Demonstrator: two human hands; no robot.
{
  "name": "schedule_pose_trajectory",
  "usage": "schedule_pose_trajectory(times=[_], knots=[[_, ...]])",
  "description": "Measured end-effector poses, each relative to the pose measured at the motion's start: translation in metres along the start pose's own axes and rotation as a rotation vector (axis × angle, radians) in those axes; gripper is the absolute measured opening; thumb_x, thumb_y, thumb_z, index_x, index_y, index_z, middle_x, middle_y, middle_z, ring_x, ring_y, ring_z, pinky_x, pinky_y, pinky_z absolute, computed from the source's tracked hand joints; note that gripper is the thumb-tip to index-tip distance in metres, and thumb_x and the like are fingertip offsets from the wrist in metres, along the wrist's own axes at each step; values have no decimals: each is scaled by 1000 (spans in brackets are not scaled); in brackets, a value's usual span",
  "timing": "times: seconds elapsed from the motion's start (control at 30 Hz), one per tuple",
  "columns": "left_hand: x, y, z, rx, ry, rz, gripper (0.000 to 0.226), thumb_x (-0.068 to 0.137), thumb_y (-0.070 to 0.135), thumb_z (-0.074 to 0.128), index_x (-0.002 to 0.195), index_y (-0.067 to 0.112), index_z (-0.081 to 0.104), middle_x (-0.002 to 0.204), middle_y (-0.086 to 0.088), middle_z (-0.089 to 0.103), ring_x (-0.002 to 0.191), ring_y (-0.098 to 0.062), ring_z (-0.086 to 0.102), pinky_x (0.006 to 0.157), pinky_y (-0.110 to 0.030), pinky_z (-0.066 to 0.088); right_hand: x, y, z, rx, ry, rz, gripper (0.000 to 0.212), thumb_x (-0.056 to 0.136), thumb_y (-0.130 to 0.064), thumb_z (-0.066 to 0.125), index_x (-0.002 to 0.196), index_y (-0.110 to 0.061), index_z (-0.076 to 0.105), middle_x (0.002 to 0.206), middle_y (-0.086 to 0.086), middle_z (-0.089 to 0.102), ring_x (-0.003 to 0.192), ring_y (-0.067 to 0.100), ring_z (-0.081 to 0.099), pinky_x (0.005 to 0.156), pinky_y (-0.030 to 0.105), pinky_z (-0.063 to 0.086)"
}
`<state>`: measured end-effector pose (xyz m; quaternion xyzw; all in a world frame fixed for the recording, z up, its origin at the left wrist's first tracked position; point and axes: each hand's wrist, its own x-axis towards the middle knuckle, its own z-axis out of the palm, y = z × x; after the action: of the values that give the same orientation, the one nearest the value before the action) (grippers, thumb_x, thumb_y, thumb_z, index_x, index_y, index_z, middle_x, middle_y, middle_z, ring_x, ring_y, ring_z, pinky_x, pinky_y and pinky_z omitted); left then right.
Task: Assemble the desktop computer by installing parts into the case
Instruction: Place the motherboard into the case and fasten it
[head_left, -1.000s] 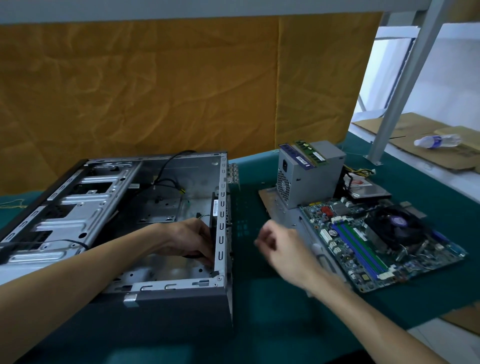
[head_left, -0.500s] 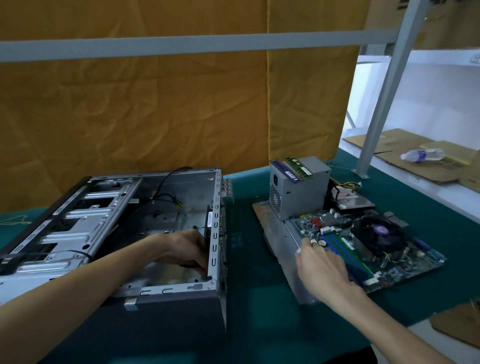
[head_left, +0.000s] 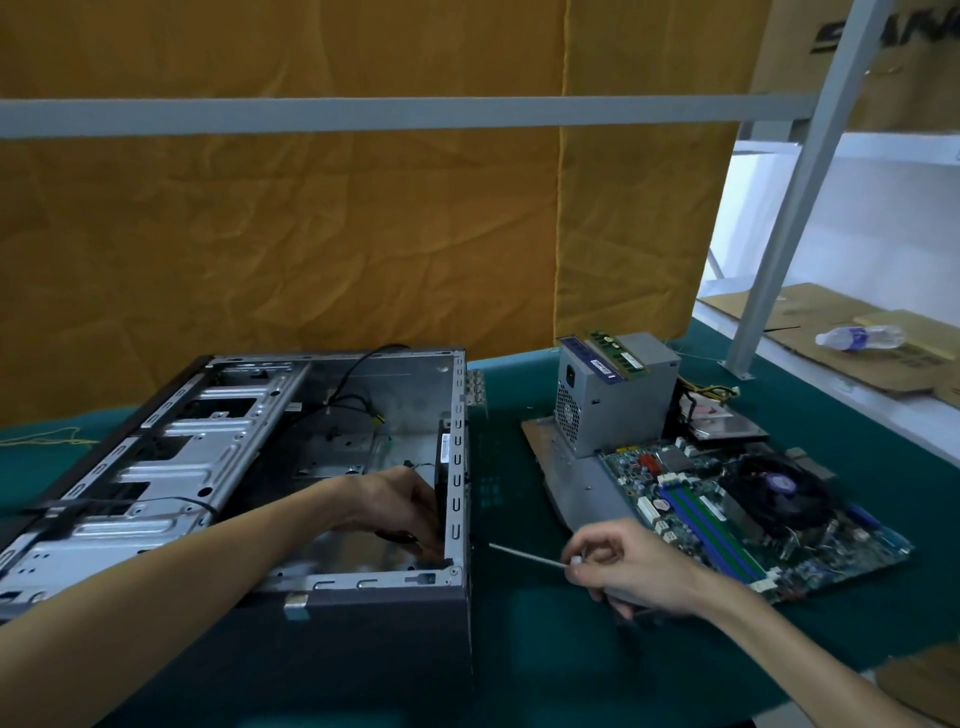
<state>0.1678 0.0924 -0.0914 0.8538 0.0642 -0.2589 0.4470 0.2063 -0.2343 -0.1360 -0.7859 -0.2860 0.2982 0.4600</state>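
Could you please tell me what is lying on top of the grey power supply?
A green memory stick lies flat on the power supply, beside a blue label strip along its top edge. Nothing else rests there; the unit's far side is hidden.

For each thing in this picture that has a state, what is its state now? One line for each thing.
computer case: lies on its side, open, no board inside
left hand: inside the case, holds a black fan against the rear wall
right hand: grips a screwdriver
screwdriver: tip points at the case's rear wall
motherboard: outside the case, on the mat
power supply: outside the case, upright
water bottle: lies on its side
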Motion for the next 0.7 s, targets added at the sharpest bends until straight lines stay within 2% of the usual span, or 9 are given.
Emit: schedule_pose_trajectory(times=[0.1,0.23,0.57,0.7], knots=[[0,0,0,-1,-7,5,18,76,0,84,81,16,79,97,-11,79,92,-22,76,73,-26,59,1,-2,-3,5,-43,19,11,91,-37,74,89,-26,73,71,8,66,46,21,56,45,28,44],[1,0,-1,38,-12,14,16,73,4,86,85,13,79,99,-11,78,98,-26,75,83,-32,61,2,-2,-4,32,-48,40,14,88,-37,77,88,-23,74,70,11,66,44,20,55,44,27,44],[1,0,-1,22,-29,36,23,76,-5,81,75,18,80,93,-11,79,87,-18,76,71,-23,58,5,-5,-7,40,-38,16,6,94,-19,73,92,-13,74,71,14,66,44,20,53,43,26,44],[0,1,-1,36,-23,46,19,77,-5,81,82,14,79,97,-13,78,94,-24,75,79,-28,59,6,-3,-7,31,-50,11,6,94,-21,73,92,-15,75,72,14,67,45,21,53,44,28,44]])
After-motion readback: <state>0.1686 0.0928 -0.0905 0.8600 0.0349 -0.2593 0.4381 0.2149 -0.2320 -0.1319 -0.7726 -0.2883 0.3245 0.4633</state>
